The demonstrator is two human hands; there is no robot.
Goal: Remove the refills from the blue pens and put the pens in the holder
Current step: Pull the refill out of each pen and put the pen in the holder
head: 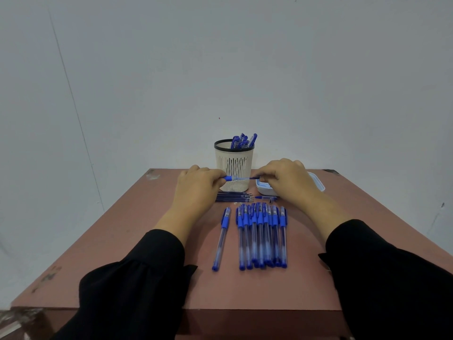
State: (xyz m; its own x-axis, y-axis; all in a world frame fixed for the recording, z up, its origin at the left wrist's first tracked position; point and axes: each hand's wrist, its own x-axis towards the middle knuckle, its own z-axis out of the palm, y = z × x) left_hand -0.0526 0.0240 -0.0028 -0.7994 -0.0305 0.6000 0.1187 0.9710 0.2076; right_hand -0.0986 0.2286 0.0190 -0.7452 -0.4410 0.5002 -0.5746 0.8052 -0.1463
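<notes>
Slim clear-barrelled pen point(236, 178) between hands

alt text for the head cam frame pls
Two hands, left and right, hold a blue pen between them in front of a white holder with pens in it. Nearer lie loose refills and a row of pens on a reddish table.

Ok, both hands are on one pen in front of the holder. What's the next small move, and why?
Probably draw the right hand further right to slide the refill clear of the pen that the left hand grips. The refill already shows partly out, and pulled refills lie just below.
</notes>
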